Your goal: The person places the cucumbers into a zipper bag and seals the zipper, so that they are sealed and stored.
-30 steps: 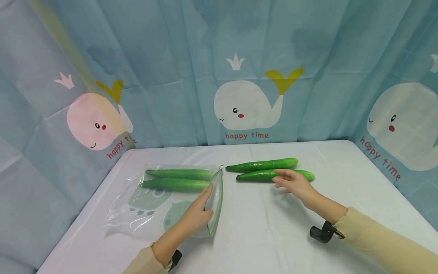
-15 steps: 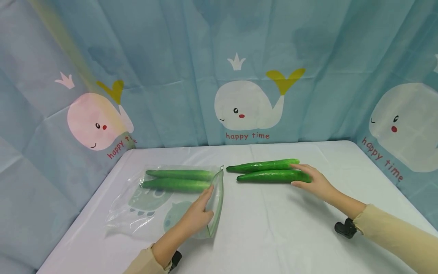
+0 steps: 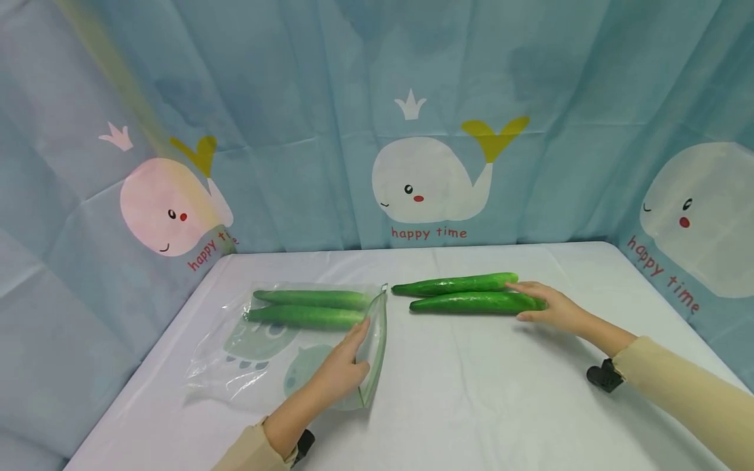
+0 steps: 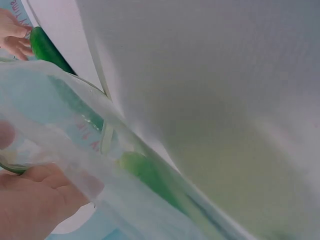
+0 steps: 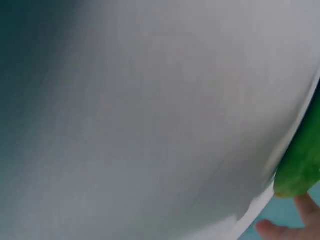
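A clear zip bag [image 3: 235,366] with pale green printing lies at left, two cucumbers [image 3: 306,316] inside it. At its raised mouth, my left hand [image 3: 336,376] holds the film edge, index finger straight along it. In the left wrist view, part of the left hand [image 4: 45,200] shows through the film. Two more cucumbers, a far one [image 3: 453,284] and a near one [image 3: 471,302], lie side by side to the right. My right hand [image 3: 554,311] is at the near cucumber's right end, thumb and fingers spread around it. In the right wrist view, one fingertip meets the cucumber's end [image 5: 295,182].
A white cloth [image 3: 459,392] covers the table, its far edge against a blue whale-print curtain [image 3: 318,190]. More curtain closes in both sides. Dark wrist cameras [image 3: 605,376] sit below the beige sleeves [image 3: 683,386].
My right hand has moved right along the near cucumber, from above its middle to its right end. My left hand keeps its place at the bag's mouth.
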Available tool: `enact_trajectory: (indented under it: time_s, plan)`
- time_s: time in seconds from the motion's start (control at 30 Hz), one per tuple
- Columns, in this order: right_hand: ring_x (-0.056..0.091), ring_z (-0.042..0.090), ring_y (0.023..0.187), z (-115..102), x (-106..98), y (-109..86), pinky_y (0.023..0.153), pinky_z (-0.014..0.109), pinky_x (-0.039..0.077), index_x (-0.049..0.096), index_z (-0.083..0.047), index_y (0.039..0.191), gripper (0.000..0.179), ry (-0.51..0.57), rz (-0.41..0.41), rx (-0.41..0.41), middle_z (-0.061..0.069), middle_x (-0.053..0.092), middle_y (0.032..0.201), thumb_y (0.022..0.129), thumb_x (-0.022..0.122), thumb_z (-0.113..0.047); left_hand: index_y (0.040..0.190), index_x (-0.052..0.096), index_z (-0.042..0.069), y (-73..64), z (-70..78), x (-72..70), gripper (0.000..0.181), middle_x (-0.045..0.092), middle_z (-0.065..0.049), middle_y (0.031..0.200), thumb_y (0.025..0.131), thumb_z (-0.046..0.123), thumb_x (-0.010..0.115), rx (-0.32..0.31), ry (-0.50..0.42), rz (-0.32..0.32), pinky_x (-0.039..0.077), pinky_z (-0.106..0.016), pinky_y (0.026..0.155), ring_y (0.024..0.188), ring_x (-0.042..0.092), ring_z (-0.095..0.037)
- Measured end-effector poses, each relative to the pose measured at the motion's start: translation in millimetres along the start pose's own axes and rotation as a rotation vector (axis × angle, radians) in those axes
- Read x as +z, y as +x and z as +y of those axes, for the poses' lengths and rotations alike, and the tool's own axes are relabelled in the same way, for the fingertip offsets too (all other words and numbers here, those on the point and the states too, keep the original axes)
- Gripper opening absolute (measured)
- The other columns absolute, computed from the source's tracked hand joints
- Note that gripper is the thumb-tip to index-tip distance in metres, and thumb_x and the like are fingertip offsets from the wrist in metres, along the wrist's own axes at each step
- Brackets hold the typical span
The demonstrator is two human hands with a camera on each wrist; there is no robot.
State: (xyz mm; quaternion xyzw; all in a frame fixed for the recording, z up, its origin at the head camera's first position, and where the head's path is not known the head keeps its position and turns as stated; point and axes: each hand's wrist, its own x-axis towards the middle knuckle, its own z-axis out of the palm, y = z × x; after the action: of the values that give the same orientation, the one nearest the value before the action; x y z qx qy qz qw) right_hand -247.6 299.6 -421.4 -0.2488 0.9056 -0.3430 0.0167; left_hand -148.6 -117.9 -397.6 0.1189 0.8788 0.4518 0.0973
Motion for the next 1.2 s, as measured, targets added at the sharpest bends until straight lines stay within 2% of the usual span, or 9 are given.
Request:
enact_trajectory:
  time_s: [0.1,0.3,0.47,0.6,0.8,1.03,1.2]
  plan:
    - [0.031,0.057,0.129,0,-2,0.6,0.097,0.069,0.032,0.046,0.005,0.141,0.061,-0.011,-0.044,0.003,0.036,0.037,0.141,0.088,0.071,-0.014,0.155,0.019,0.004,-0.1,0.2,-0.3,0.073,0.016,-0.021,0.159,0.086,-0.003,0.044,0.002,0.004,0.0,0.01,-0.061,0.112,0.146,0.009,-0.038]
    - [0.031,0.057,0.129,0,-3,2.3,0.098,0.068,0.033,0.045,0.003,0.142,0.062,-0.015,-0.098,0.064,0.035,0.037,0.141,0.089,0.07,-0.017,0.155,0.018,0.005,-0.4,0.5,-0.7,0.073,0.016,-0.021,0.159,0.087,-0.002,0.044,-0.001,0.007,-0.001,0.011,-0.061,0.112,0.146,0.009,-0.038]
    - [0.037,0.055,0.127,4,-2,4.7,0.099,0.066,0.033,0.048,0.003,0.14,0.06,-0.051,-0.077,0.058,0.034,0.044,0.137,0.087,0.071,-0.014,0.155,0.018,0.004,0.0,0.2,-1.1,0.073,0.015,-0.022,0.158,0.087,-0.001,0.044,-0.003,0.007,-0.001,0.011,-0.061,0.112,0.146,0.009,-0.038]
    - [0.04,0.054,0.125,6,-2,6.2,0.099,0.064,0.035,0.05,0.004,0.138,0.056,-0.065,-0.059,0.045,0.033,0.048,0.134,0.087,0.069,-0.006,0.155,0.018,0.004,0.0,0.2,-1.5,0.073,0.015,-0.022,0.159,0.087,-0.001,0.044,-0.004,0.006,-0.005,0.011,-0.061,0.112,0.146,0.009,-0.038]
    - [0.042,0.055,0.122,2,-1,6.1,0.096,0.064,0.038,0.053,0.003,0.136,0.05,-0.064,-0.046,0.067,0.034,0.05,0.131,0.087,0.066,0.002,0.155,0.018,0.004,-0.2,-0.8,-1.7,0.073,0.015,-0.021,0.159,0.087,-0.001,0.043,0.0,0.011,-0.007,0.011,-0.061,0.112,0.146,0.009,-0.038]
    - [0.045,0.053,0.12,-2,-2,4.1,0.094,0.062,0.041,0.054,0.003,0.135,0.05,-0.046,-0.044,0.073,0.032,0.053,0.128,0.086,0.065,0.004,0.155,0.017,0.002,-0.9,-1.0,-2.0,0.072,0.015,-0.022,0.158,0.088,-0.002,0.043,0.014,0.002,-0.011,0.01,-0.061,0.112,0.146,0.008,-0.039]
    - [0.045,0.053,0.12,-6,-5,-0.5,0.094,0.061,0.042,0.053,0.004,0.136,0.05,-0.03,-0.071,0.063,0.031,0.054,0.127,0.087,0.066,0.001,0.155,0.017,0.002,-1.3,-0.7,-2.0,0.072,0.015,-0.022,0.158,0.088,-0.003,0.043,0.014,0.005,-0.007,0.01,-0.061,0.112,0.146,0.009,-0.039]
